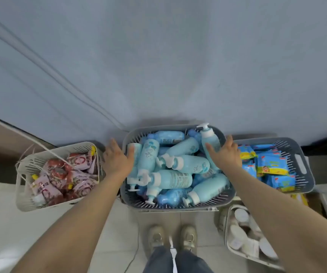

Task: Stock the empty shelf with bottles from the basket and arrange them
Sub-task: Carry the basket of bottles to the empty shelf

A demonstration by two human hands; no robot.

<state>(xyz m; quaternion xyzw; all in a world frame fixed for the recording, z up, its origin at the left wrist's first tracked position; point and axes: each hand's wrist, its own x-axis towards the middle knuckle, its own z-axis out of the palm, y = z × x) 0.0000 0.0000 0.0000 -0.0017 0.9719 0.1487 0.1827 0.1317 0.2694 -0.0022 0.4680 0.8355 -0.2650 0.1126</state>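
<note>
A grey slatted basket (178, 205) stands on the floor against the wall, heaped with several light blue pump bottles (180, 180) lying at all angles; one bottle (210, 140) stands nearly upright at the back right. My left hand (116, 159) is at the basket's left rim, fingers straight and spread outside it, thumb over the rim. My right hand (226, 154) mirrors it at the right rim, thumb reaching inward beside the upright bottle. Neither hand holds a bottle. No shelf is in view.
A white basket (26, 194) of pink and red pouches sits to the left. To the right is a grey basket (300, 162) of blue and yellow packets. A pale basket (229, 233) of white jars lies at lower right. My shoes (172, 237) stand just before the middle basket.
</note>
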